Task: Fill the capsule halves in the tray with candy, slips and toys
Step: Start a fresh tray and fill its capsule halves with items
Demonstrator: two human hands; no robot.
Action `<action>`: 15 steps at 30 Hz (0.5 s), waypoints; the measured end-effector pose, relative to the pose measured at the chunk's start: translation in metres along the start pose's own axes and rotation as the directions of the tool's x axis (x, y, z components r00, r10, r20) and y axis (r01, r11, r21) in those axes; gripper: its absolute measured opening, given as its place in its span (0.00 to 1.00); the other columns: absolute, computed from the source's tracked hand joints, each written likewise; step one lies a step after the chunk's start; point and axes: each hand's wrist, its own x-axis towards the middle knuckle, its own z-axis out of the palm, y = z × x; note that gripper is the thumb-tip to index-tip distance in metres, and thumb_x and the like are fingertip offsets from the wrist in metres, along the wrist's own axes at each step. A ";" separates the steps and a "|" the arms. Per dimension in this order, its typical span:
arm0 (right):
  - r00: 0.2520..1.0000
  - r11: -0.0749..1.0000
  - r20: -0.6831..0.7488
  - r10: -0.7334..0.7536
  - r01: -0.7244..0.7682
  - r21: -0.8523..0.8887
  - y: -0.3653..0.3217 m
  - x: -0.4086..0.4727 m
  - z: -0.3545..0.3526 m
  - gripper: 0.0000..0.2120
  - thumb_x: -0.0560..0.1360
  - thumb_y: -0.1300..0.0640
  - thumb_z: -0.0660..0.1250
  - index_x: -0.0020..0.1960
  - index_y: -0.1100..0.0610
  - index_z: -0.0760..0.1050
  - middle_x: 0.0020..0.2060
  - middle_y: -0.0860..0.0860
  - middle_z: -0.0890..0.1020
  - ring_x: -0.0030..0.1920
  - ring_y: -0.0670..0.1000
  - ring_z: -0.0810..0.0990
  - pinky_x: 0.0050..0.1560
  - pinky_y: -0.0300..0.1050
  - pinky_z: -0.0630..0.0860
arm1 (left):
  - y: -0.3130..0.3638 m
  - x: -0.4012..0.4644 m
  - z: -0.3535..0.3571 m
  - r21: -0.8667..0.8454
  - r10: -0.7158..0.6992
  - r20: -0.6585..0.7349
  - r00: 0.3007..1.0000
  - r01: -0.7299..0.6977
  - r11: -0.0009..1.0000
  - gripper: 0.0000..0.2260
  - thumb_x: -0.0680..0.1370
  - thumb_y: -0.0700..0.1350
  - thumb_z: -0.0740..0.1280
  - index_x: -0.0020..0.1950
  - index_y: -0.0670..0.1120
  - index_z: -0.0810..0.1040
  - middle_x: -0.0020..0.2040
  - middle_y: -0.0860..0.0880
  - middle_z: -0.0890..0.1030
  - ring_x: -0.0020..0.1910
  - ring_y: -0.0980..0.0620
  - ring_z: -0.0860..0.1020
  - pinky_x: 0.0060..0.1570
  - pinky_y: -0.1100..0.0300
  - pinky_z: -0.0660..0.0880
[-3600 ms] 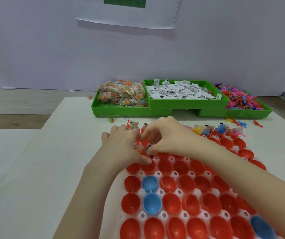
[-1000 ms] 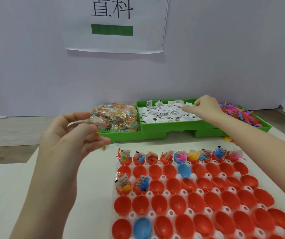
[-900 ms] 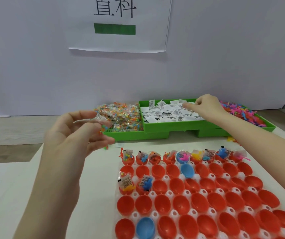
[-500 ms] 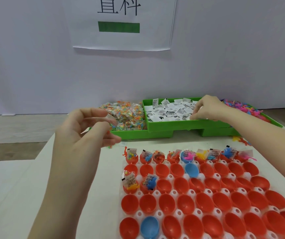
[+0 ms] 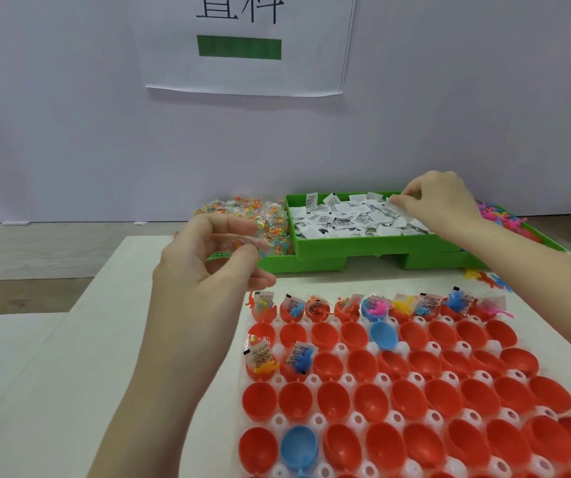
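A white tray (image 5: pixel 346 378) of red and blue capsule halves (image 5: pixel 398 398) lies in front of me. Its far row and two halves at the left of the third row hold candy, slips and toys. My left hand (image 5: pixel 208 267) is raised left of the tray and pinches a clear candy packet (image 5: pixel 239 242) between thumb and fingers. My right hand (image 5: pixel 439 201) reaches into the green bin of white paper slips (image 5: pixel 346 219) and pinches a slip (image 5: pixel 392 201) at its far right.
A pile of candy packets (image 5: pixel 263 219) sits on a green bin left of the slips. Coloured toys (image 5: pixel 505 219) fill a green bin at the right, with a few loose toys (image 5: pixel 487 279) on the table. A paper sign (image 5: pixel 242 43) hangs on the wall.
Since a second ago my left hand has drifted right and lower with the candy packet. My right hand stays in the slip bin, now pinching a slip. The camera has tilted slightly.
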 end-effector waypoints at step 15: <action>0.969 0.848 0.110 0.221 -0.247 0.469 -0.007 -0.007 0.001 0.06 0.68 0.59 0.74 0.44 0.58 0.80 0.28 0.48 0.76 0.17 0.38 0.68 0.26 0.33 0.63 | 0.000 -0.002 0.004 0.021 -0.046 0.018 0.999 0.045 0.999 0.10 0.75 0.35 0.64 0.41 0.50 0.76 0.42 0.48 0.81 0.28 0.56 0.80 0.37 0.58 0.79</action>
